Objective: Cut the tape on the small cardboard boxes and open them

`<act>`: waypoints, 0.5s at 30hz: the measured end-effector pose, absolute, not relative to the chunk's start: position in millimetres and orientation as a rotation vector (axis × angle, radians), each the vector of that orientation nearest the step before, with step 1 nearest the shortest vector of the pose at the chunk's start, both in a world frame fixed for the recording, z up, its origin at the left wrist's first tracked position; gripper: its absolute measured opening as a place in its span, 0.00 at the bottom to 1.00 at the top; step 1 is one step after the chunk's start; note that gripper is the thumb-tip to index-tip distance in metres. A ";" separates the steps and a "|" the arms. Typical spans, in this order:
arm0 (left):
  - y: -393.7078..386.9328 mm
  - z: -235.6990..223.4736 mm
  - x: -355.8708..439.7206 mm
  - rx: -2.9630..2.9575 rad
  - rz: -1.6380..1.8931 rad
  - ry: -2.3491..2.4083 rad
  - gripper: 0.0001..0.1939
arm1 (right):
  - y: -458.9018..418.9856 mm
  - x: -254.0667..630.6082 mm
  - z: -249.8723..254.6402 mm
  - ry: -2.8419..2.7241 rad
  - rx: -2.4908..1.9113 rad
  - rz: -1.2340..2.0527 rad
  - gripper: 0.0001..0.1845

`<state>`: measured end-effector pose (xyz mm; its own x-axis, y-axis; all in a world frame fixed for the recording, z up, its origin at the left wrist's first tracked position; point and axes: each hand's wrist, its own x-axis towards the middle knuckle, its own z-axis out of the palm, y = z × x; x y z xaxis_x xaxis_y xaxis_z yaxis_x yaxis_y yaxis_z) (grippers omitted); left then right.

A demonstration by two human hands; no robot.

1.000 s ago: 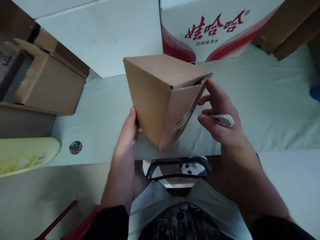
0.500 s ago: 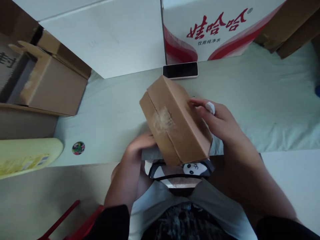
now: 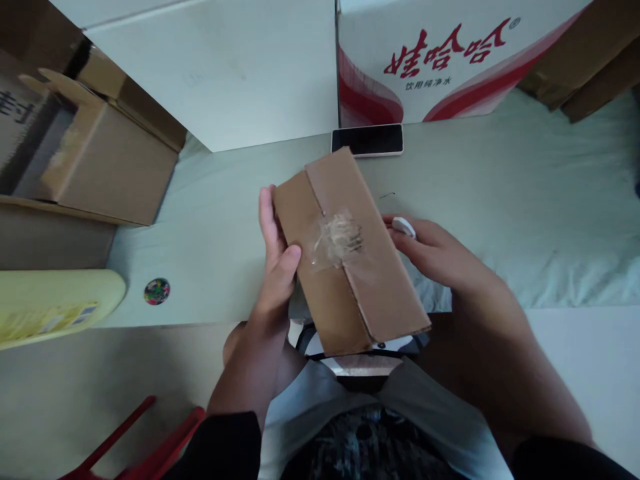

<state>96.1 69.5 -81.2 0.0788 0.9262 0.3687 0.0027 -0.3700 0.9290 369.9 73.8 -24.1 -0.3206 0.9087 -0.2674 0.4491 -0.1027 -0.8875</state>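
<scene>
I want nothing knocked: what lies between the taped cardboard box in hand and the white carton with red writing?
The head view shows a phone between the cardboard box and the white carton, lying on the green cloth.

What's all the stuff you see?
Taped cardboard box: 1, brown, between hands
Small smooth object: 1, white, right hand
Phone: 1, black screen, behind box
Red-lettered carton: 1, white, back
Plain carton: 1, white, back
Cardboard boxes: several, brown, both sides
Plastic bottle: 1, yellow, left
Round disc: 1, multicoloured, left
Wrinkled cloth: 1, green, underneath
Barred frame: 1, red, bottom left
Dark-rimmed item: 1, white, below box
Clothes: several, grey, black, bottom
Left hand: 1, bare, holding box
Right hand: 1, bare, box's right
</scene>
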 end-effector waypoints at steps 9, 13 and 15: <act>78.7 -86.7 93.7 1.416 1.324 1.058 0.35 | 78.3 371.4 -31.4 -1.707 -1.796 1.206 0.22; 80.4 -87.9 94.4 1.386 1.348 1.059 0.35 | 78.9 373.9 -38.3 -1.688 -1.836 1.207 0.21; 80.0 -86.4 94.9 1.396 1.346 1.063 0.35 | 79.6 374.3 -42.1 -1.624 -1.750 1.280 0.20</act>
<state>94.9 80.0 -86.4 0.0394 0.9728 0.2285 -0.0034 -0.2285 0.9735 374.3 79.6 -42.1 -0.1119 0.9369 -0.3312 0.5411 -0.2222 -0.8111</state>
